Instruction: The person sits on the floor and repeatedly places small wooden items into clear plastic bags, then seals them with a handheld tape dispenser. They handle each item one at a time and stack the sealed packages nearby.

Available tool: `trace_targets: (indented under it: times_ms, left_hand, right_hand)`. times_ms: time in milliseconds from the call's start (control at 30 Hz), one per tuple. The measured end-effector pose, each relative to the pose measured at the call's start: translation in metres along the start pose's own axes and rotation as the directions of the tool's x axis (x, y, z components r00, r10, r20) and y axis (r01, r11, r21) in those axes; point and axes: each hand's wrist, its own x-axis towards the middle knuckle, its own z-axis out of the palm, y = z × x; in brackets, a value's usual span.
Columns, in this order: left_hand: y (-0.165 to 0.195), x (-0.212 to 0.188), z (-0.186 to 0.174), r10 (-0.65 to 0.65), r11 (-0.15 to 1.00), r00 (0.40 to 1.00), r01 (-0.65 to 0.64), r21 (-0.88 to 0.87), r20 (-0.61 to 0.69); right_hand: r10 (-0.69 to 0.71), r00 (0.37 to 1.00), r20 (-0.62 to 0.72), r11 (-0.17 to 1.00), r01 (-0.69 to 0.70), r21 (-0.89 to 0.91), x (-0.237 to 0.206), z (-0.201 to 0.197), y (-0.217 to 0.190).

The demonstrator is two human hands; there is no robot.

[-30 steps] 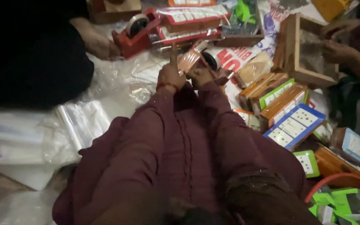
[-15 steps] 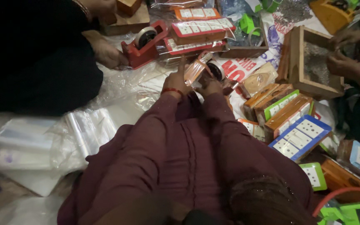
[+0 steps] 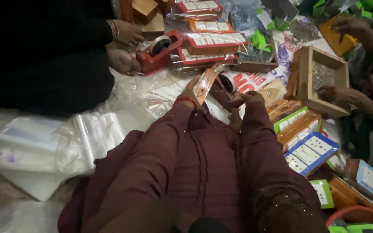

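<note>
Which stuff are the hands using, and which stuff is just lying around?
In use:
left hand
right hand
orange packet
tape roll

Lying about:
red tape dispenser
wooden box
blue switch board
clear plastic bags

Floor covered by clear plastic sheeting [image 3: 147, 97]; on it red tape dispenser [image 3: 158, 54], wooden tray [image 3: 320, 77], stacked switch-plate boxes [image 3: 309, 151].

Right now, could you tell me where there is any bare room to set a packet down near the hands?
Barely any. The flattest patch is the clear plastic sheet between the red tape dispenser and the left hand. Right of the right hand, boxed switch plates and the wooden tray crowd everything.
</note>
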Motion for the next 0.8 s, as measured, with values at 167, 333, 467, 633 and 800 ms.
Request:
trace_targets:
  times_ms: [167, 333, 467, 633, 800]
  left_hand:
    - [0.026, -0.016, -0.018, -0.079, 0.996, 0.996, 0.078, 0.044, 0.034]
    - [0.029, -0.027, -0.022, -0.076, 0.996, 0.996, 0.074, 0.051, 0.037]
    - [0.028, -0.030, -0.018, -0.078, 0.996, 0.996, 0.077, 0.051, 0.034]
    - [0.033, -0.023, -0.017, -0.099, 0.994, 0.994, 0.097, 0.049, 0.039]
    - [0.026, -0.027, -0.026, -0.084, 0.996, 0.996, 0.084, 0.006, -0.012]
  right_hand:
    - [0.019, 0.999, 0.042, 0.999, -0.021, 0.045, -0.012, -0.009, -0.013]
    - [-0.134, 0.984, 0.121, 0.991, 0.135, 0.002, -0.022, -0.003, -0.029]
    - [0.112, 0.984, 0.140, 0.993, -0.116, 0.018, -0.015, 0.003, -0.022]
    - [-0.057, 0.998, 0.027, 0.972, 0.061, -0.225, -0.005, -0.016, 0.003]
    - [0.082, 0.992, -0.092, 0.960, -0.103, -0.259, -0.020, -0.016, 0.020]
